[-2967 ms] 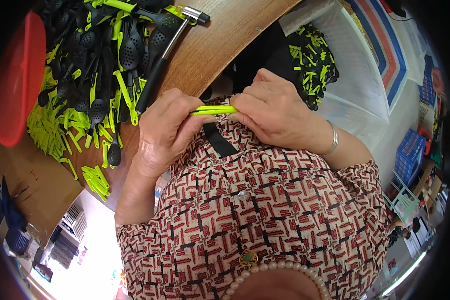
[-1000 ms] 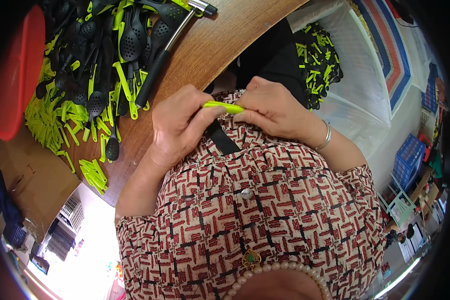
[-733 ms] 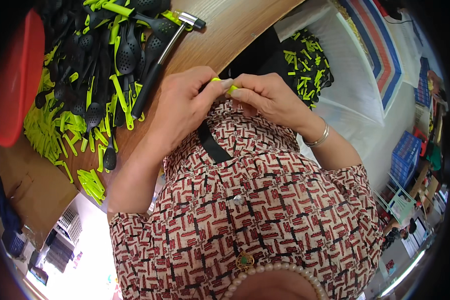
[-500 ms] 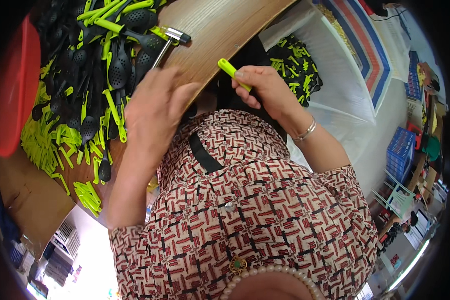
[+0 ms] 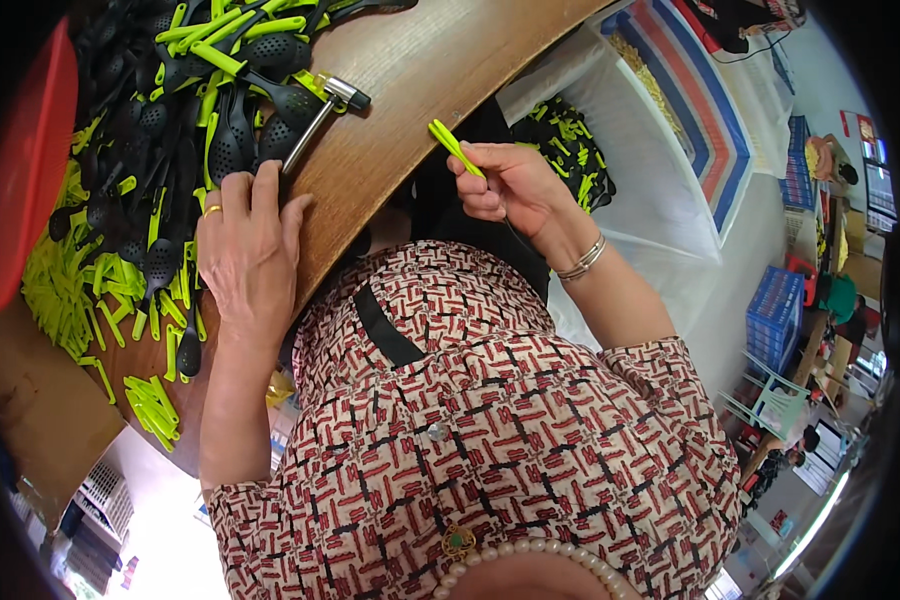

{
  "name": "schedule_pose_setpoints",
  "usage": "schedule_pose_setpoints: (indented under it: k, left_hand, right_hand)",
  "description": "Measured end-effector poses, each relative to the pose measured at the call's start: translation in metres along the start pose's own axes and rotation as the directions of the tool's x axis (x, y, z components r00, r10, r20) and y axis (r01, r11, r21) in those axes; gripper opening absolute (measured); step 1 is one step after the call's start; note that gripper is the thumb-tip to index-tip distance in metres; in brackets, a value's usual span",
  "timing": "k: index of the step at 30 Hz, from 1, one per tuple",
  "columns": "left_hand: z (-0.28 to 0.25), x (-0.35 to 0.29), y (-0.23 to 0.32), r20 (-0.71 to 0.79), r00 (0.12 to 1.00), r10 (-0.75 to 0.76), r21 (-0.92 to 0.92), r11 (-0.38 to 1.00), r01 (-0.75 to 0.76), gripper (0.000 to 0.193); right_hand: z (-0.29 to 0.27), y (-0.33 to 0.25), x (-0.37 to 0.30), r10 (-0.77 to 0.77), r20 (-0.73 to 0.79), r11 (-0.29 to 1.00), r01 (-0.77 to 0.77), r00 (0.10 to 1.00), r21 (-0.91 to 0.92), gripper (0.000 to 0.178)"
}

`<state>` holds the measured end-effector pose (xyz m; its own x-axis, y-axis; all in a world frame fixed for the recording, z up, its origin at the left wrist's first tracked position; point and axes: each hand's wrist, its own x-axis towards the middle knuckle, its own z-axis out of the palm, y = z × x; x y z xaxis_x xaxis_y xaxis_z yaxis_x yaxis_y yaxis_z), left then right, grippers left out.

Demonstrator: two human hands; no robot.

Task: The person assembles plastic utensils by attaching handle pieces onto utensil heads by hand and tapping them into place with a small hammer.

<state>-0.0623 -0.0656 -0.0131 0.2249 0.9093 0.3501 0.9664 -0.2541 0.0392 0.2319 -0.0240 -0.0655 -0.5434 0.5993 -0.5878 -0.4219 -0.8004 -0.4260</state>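
Right hand (image 5: 510, 185) pinches a green handle (image 5: 457, 148) by the table's (image 5: 400, 75) edge; loosened fingers could drop it. Left hand (image 5: 250, 240), loosely spread, overlaps the hammer (image 5: 313, 128).

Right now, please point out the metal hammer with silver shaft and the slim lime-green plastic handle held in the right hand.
Metal hammer with silver shaft (image 5: 312, 131), head view: on its shaft.
Slim lime-green plastic handle (image 5: 458, 151), head view: its middle.
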Motion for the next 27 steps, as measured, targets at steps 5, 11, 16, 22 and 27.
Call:
schedule_pose_setpoints:
  k: [5, 11, 16, 22, 27]
  left_hand:
    - [0.008, 0.008, -0.007, 0.018, 0.999, 0.026, 0.053, 0.998, -0.027, 0.030]
    - [-0.001, 0.011, 0.001, 0.030, 0.989, -0.148, -0.199, 0.968, 0.151, 0.018]
    - [-0.035, 0.015, 0.025, 0.417, 0.874, -0.249, -0.823, 0.305, 0.480, 0.021]
    - [-0.010, 0.009, 0.030, 0.343, 0.938, -0.057, -0.781, 0.538, 0.319, 0.015]
    - [-0.005, 0.005, 0.034, 0.366, 0.928, -0.068, -0.773, 0.534, 0.343, 0.014]
  right_hand:
    - [-0.006, -0.001, 0.003, 0.033, 0.036, 0.999, -0.034, 0.999, 0.026, 0.023]
    - [-0.002, 0.002, 0.001, 0.003, 0.031, 1.000, -0.003, 1.000, 0.005, 0.024]
    - [0.004, -0.002, 0.002, 0.016, -0.052, 1.000, -0.017, 0.999, -0.023, 0.026]
    - [-0.003, -0.008, 0.006, 0.076, 0.047, 0.996, -0.077, 0.996, 0.033, 0.026]
    - [-0.006, -0.005, 0.008, 0.050, 0.026, 0.998, -0.051, 0.998, 0.024, 0.027]
